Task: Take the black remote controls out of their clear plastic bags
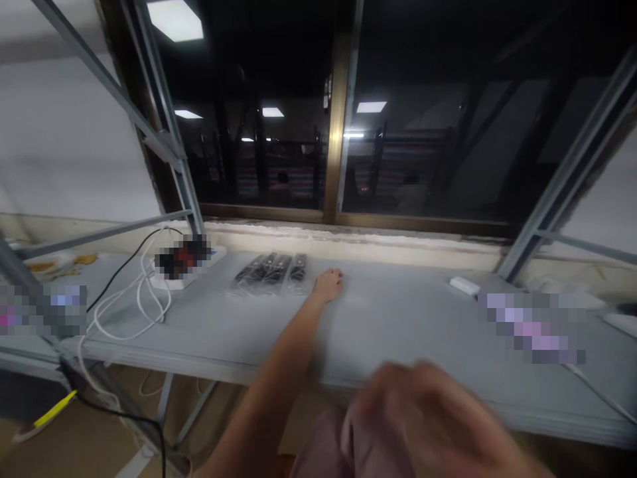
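My left hand (328, 284) reaches far across the grey table (393, 312) and rests on its top, fingers apart and slightly bent, with nothing visible in them. Just to its left lie several slim dark items in clear plastic bags (269, 271), side by side; they look like remote controls, but blur hides the detail. One bagged item (297, 271) is set slightly apart, closest to my left hand. My right hand (423, 405) is near my lap in front of the table's edge, smeared by motion, so its fingers cannot be made out.
A white power strip (174, 280) with tangled white cables (144, 312) stands at the left. To the right are a small white block (464, 286) and a blurred-out object (532, 328) with a cable. Metal frame posts (184, 179) rise at both sides before a dark window (259, 153).
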`<state>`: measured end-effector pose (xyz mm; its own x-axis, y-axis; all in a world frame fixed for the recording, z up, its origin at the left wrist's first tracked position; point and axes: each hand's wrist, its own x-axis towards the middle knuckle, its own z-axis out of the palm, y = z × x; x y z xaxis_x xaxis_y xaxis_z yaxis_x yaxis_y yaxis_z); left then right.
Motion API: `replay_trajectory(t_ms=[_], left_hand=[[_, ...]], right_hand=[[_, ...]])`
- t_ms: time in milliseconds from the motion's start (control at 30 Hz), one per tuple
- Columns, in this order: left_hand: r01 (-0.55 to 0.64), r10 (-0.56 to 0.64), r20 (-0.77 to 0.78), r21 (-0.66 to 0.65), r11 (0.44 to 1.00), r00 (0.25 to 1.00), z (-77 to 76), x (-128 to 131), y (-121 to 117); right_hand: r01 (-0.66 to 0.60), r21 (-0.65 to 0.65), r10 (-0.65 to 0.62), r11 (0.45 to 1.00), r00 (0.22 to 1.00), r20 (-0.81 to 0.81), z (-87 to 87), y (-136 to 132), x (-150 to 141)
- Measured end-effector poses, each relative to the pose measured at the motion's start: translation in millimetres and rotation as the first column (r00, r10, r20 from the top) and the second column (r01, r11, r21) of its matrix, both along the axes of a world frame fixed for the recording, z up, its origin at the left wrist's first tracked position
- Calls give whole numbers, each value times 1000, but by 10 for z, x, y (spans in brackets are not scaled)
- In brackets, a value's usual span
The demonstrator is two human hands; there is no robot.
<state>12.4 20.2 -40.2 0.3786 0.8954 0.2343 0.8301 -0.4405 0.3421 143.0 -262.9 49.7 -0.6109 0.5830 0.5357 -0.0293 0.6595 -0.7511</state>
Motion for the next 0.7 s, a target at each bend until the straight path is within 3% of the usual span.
replay_trajectory(t_ms=[67,133,233,333,400,500,600,700], left_hand=[[7,-6,-11,14,1000,1000,8,12,-29],[5,-2,-57,50,999,998,44,20,-56],[-72,105,-150,212,975,983,163,-42,-65],[-286,356,-126,383,878,926,291,-262,-33],[-443,518,-100,395,805,850,328,-469,-8],[-578,633,-136,299,759,762,301,-721,10],[-607,647,-171,236,759,743,252,-770,6],[-582,622,-162,236,778,766,244,-654,7]], right_hand=[[136,-53,-136,989,991,3,88,400,13],[273,-101,-273,957,962,21,34,949,1],[446,-89,-448,890,894,2,-273,1799,-24],[642,28,-642,766,761,93,-689,2355,-46],[643,209,-672,737,731,121,-925,2494,-56],[594,356,-680,722,705,202,-1121,2464,-61],[566,398,-682,722,679,271,-1137,2360,-63],[553,372,-662,745,684,308,-1091,2316,-73]])
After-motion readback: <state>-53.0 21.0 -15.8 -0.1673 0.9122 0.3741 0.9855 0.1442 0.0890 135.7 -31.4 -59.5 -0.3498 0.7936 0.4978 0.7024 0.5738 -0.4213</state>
